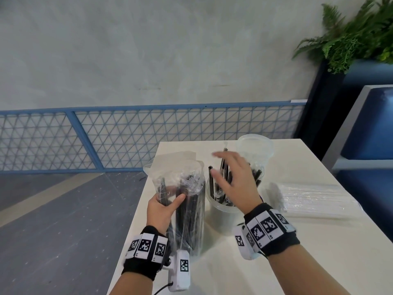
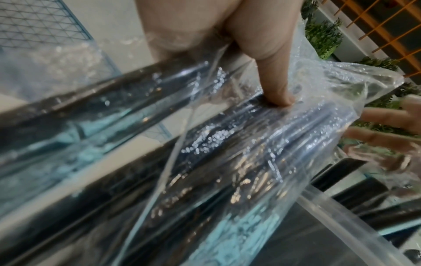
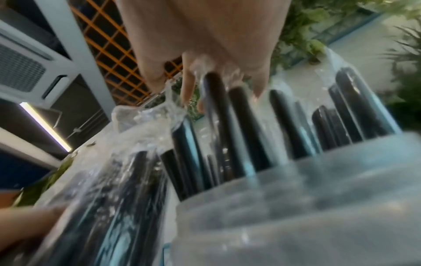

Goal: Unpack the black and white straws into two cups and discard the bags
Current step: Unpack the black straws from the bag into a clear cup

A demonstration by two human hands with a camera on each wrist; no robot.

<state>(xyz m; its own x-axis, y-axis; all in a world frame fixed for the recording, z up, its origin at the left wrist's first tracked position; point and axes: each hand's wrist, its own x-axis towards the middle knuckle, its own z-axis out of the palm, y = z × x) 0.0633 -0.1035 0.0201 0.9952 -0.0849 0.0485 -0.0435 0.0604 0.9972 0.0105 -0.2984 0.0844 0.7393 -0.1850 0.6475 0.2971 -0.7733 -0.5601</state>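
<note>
Head view: the left hand (image 1: 162, 206), at 7 o'clock from the frame centre, wraps fingers and thumb around a clear bag of black straws (image 1: 188, 211) held upright, its lower end near the white table (image 1: 287, 256). At 3 o'clock of the bag, just beside it, stands the near cup (image 1: 221, 216), holding loose black straws (image 1: 214, 185). The right hand (image 1: 236, 182) hovers above this cup with fingers spread and straight, gripping nothing. A second clear cup (image 1: 255, 145) stands at 1 o'clock of the first; whether it holds anything cannot be told. A bag of white straws (image 1: 314, 201) lies flat on the table at 3 o'clock of the near cup.

Left wrist view: the thumb (image 2: 276, 84) presses into the crinkled film of the bag (image 2: 239, 162), black straws showing through it. Blurred fingers of the right hand (image 2: 385, 129) appear at 3 o'clock.

Right wrist view: the right hand's fingers (image 3: 189, 86) point outward, apart from one another, over the straw tips (image 3: 239, 126) rising from the cup (image 3: 296, 207). The bagged bundle (image 3: 118, 198) lies at 8 o'clock, a fingertip of the left hand (image 3: 29, 225) on it.
</note>
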